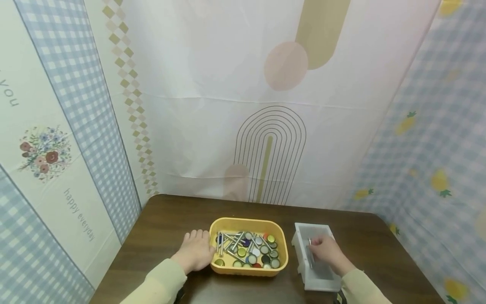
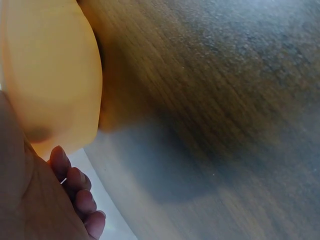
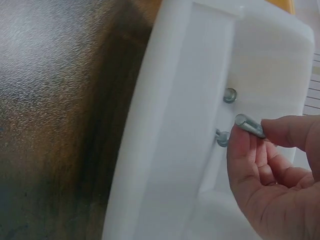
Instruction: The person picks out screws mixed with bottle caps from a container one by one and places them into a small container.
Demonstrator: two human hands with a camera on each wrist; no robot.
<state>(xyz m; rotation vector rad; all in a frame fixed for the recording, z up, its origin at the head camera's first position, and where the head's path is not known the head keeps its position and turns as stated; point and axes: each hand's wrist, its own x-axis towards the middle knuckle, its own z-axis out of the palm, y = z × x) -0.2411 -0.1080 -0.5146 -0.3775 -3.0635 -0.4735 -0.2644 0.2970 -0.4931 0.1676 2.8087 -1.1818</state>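
My right hand (image 1: 328,252) is over the white plastic bin (image 1: 322,285), pinching a metal bolt (image 3: 249,125) between thumb and fingers. Two more bolts (image 3: 229,95) show inside that bin in the right wrist view, below the pinched one. On the left side of the yellow tray (image 1: 247,271) rests my left hand (image 1: 196,250), fingers extended and thumb side against the rim. Long silver bolts (image 1: 221,245) lie heaped at the tray's left, mixed with bottle caps (image 1: 264,250) of several colours towards the right. The left wrist view shows the tray's outer wall (image 2: 55,70) beside the palm.
Both containers stand on a dark brown wooden table (image 1: 171,215), the white bin to the right of the yellow tray with a strip of table between them. A patterned cloth (image 1: 190,139) hangs behind the table, and checked cloths (image 1: 421,139) flank it.
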